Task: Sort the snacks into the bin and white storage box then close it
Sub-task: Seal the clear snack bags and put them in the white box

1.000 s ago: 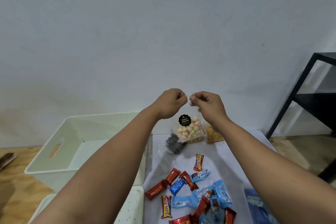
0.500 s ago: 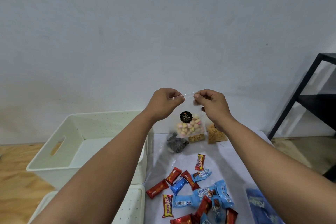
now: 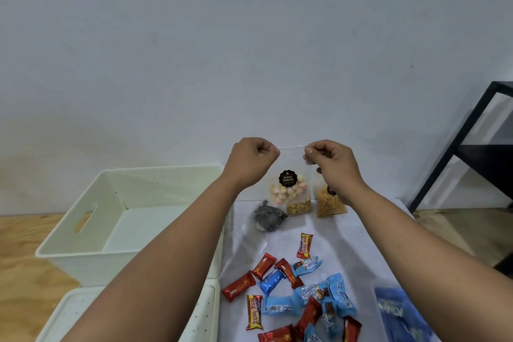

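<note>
A clear bag of pastel biscuits [image 3: 288, 189] with a black round label hangs in the air above the white table sheet [image 3: 347, 244]. My left hand [image 3: 251, 161] pinches its top left corner and my right hand [image 3: 331, 165] pinches its top right corner, stretching the top edge between them. An open white storage box [image 3: 116, 191] stands empty to the left. Its white lid [image 3: 200, 316] lies flat in front of it. Several red and blue wrapped snacks [image 3: 299, 291] lie scattered on the sheet below my arms.
On the sheet behind the held bag lie a bag of yellow crackers [image 3: 299, 208], a bag of orange sticks [image 3: 331, 204] and a grey packet [image 3: 269, 216]. A blue bag [image 3: 399, 314] lies at the lower right. A black metal shelf [image 3: 472, 153] stands at the right.
My hands have moved apart along the bag's top edge, so the edge is now pulled out straight. The bag hangs slightly higher in view.
</note>
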